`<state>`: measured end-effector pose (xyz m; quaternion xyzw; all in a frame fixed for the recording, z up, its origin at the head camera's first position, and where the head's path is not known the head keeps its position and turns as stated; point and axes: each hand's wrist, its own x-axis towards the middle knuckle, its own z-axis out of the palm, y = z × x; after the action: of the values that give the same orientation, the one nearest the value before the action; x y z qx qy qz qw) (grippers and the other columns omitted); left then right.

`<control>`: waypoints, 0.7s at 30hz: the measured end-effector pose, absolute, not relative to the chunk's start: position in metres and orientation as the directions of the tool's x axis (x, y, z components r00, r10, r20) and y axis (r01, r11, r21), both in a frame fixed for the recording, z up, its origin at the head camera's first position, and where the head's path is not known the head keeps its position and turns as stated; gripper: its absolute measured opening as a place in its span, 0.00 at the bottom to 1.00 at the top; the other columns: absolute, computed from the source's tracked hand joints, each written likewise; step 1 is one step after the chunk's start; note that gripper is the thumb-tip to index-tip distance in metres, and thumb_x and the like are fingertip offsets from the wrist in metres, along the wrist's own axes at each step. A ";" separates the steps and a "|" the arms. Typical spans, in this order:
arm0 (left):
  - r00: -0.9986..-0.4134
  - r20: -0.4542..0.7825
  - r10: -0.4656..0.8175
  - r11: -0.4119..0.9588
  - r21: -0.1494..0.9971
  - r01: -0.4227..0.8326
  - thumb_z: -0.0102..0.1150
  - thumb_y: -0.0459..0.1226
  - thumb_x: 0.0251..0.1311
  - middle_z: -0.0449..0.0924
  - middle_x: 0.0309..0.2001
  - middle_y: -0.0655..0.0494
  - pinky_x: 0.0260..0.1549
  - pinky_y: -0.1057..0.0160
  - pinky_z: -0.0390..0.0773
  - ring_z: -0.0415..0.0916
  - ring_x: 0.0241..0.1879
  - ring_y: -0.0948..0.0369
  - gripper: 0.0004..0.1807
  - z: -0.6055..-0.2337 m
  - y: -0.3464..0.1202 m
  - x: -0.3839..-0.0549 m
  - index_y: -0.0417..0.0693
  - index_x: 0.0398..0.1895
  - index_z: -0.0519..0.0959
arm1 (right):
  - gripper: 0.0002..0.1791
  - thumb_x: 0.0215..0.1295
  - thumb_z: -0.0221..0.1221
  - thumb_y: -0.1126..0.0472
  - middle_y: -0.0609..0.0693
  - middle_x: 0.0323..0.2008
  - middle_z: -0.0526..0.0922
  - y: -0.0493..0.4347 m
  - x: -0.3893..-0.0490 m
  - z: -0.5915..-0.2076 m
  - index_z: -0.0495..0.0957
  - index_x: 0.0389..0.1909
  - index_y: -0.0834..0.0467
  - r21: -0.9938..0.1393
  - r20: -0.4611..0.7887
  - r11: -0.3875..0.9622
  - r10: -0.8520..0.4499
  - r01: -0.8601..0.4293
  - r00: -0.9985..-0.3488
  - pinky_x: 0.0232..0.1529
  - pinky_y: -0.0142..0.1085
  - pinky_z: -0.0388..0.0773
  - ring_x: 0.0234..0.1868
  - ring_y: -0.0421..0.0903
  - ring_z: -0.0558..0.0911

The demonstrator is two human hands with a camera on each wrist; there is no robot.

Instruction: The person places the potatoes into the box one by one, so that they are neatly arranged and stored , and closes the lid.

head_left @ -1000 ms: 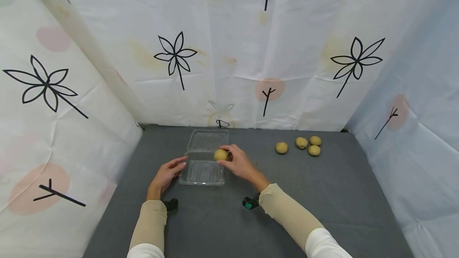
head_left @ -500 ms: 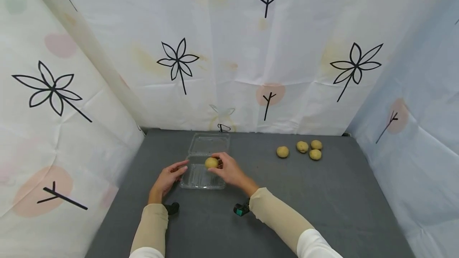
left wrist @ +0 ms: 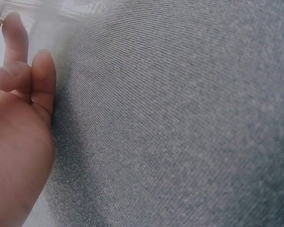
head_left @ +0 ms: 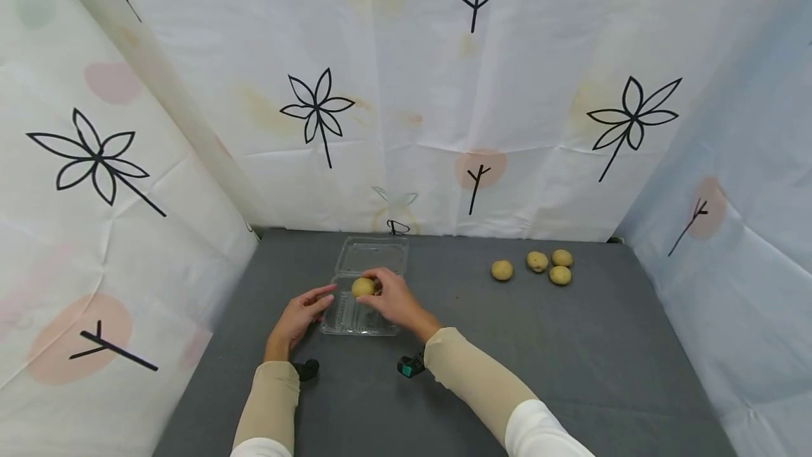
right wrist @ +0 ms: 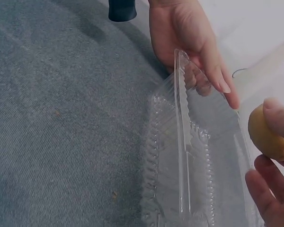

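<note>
A clear plastic clamshell container lies opened out on the grey table, its lid folded back on the far side. My right hand pinches a small yellow potato between thumb and fingers, above the container's base. In the right wrist view the potato is partly covered by the thumb. My left hand is at the container's left side, thumb and forefinger extended toward its edge. In the left wrist view, a fingertip of the left hand meets the clear plastic; the lower fingers are loosely bent.
Several more potatoes lie loose at the back right of the table. A patterned white curtain stands behind the table and along both sides. Dark wrist-worn devices sit under both forearms.
My right hand has carried the potato leftward over the container's base. The left hand stays at the container's left edge. The head view has tilted slightly.
</note>
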<state>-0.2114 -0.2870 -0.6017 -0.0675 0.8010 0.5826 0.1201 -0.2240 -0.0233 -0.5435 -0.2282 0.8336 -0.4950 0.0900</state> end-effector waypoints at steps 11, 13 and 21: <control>-0.960 -0.278 0.036 0.302 0.918 -0.255 0.62 0.52 0.69 0.80 0.51 0.51 0.45 0.63 0.78 0.74 0.44 0.62 0.29 -0.604 -0.287 -0.212 0.54 0.70 0.76 | 0.28 0.68 0.66 0.52 0.51 0.59 0.79 -0.033 -0.228 -0.544 0.74 0.67 0.53 -0.858 -0.013 0.460 -0.467 -0.231 -0.884 0.51 0.39 0.82 0.55 0.49 0.83; -0.959 -0.282 0.030 0.297 0.919 -0.261 0.62 0.52 0.68 0.80 0.51 0.49 0.45 0.63 0.78 0.74 0.44 0.61 0.28 -0.603 -0.287 -0.212 0.55 0.69 0.76 | 0.28 0.69 0.66 0.53 0.52 0.60 0.79 -0.036 -0.230 -0.544 0.74 0.67 0.55 -0.853 -0.023 0.470 -0.469 -0.228 -0.883 0.52 0.40 0.81 0.55 0.49 0.83; -0.958 -0.288 0.010 0.293 0.916 -0.273 0.62 0.50 0.69 0.80 0.49 0.50 0.44 0.64 0.78 0.74 0.43 0.62 0.27 -0.602 -0.287 -0.212 0.55 0.69 0.77 | 0.30 0.70 0.66 0.55 0.55 0.60 0.79 -0.046 -0.233 -0.546 0.72 0.69 0.59 -0.853 -0.067 0.484 -0.473 -0.195 -0.879 0.52 0.42 0.81 0.56 0.51 0.82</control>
<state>-0.2122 -0.2867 -0.6016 -0.0826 0.7951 0.5888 0.1200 -0.2329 -0.0455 -0.5459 -0.1968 0.8484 -0.4685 0.1481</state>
